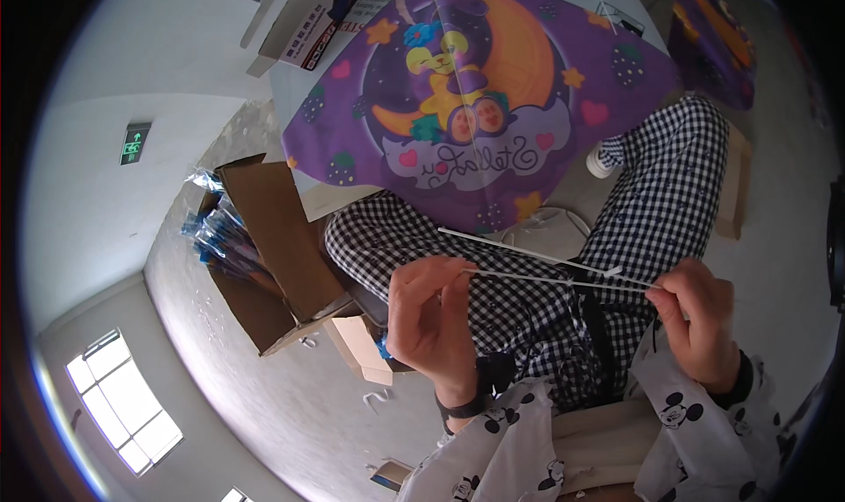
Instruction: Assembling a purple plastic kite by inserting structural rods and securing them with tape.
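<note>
Both hands hold a thin white rod [563, 279] stretched level above my lap. My left hand [431, 326] pinches its left end between thumb and fingers. At the other end, my right hand [700, 321] grips it with thumb and forefinger. A second white rod [519, 253] with a small bent tip slants across my checked trousers, just beyond the held one. Past my knees, a purple diamond-shaped kite [638, 106] lies spread on a white table, with a cartoon figure and an orange moon on it. A thin line runs down its middle.
An open cardboard box [277, 238] of plastic-wrapped packs stands at the left, with a smaller open carton [361, 348] beside it. A white printed box [304, 26] sits at the table's far left. Another purple kite [717, 40] is at the upper right.
</note>
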A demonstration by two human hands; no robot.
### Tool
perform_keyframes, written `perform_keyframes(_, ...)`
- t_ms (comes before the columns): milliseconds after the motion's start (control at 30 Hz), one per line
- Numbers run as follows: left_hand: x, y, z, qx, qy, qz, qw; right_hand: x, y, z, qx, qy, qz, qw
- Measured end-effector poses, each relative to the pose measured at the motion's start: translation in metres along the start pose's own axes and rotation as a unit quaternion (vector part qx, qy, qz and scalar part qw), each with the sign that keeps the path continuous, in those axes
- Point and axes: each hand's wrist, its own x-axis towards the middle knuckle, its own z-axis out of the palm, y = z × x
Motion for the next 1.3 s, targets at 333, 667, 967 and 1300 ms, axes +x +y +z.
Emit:
perform_keyframes(333, 0.003, -0.002, -0.004, -0.081, -0.009, -0.075, 0.994, 0.003, 0.004, -0.003, 0.051, -0.025, -0.029, 0.998)
perform_keyframes(667, 0.001, -0.008, 0.002, -0.076, 0.011, -0.06, 0.995, 0.001, 0.003, -0.002, 0.052, -0.021, -0.033, 0.998)
perform_keyframes(967, 0.006, -0.007, -0.012, -0.13, -0.047, -0.114, 0.984, 0.005, 0.007, -0.006, 0.065, -0.045, 0.021, 0.997)
perform_keyframes(1300, 0.013, -0.002, -0.01, -0.185, -0.096, -0.16, 0.965, 0.01, 0.011, -0.002, 0.119, -0.065, 0.043, 0.99)
